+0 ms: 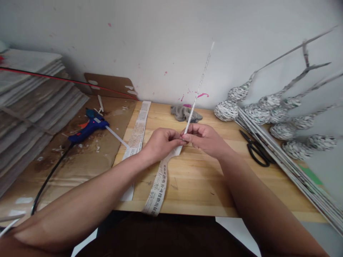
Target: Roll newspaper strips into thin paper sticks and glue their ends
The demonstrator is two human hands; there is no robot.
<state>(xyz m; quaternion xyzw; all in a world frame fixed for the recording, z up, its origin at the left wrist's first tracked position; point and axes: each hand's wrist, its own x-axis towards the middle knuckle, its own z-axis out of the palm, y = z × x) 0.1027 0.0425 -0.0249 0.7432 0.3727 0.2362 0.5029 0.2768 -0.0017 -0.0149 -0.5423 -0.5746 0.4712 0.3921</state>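
A printed newspaper strip [160, 185] runs from between my hands down over the table's front edge. Its upper part is rolled into a thin paper tube [199, 85] that slants up and to the right in front of the wall. My left hand [163, 144] pinches the strip where it meets the roll. Closed around the tube's lower end is my right hand [205, 140], its thumb and fingers pressed together. Both sets of fingertips nearly touch. Left of my left hand, more newspaper strips [138, 134] lie flat on the wooden table [198, 182].
A blue hot glue gun [88, 128] lies on stained cardboard [107, 157] beside stacked newspapers [34, 96]. A grey cloth [184, 113] is near the wall. At right are black scissors [257, 150], a bundle of paper tubes [289, 167] and several woven paper gourd shapes [226, 110].
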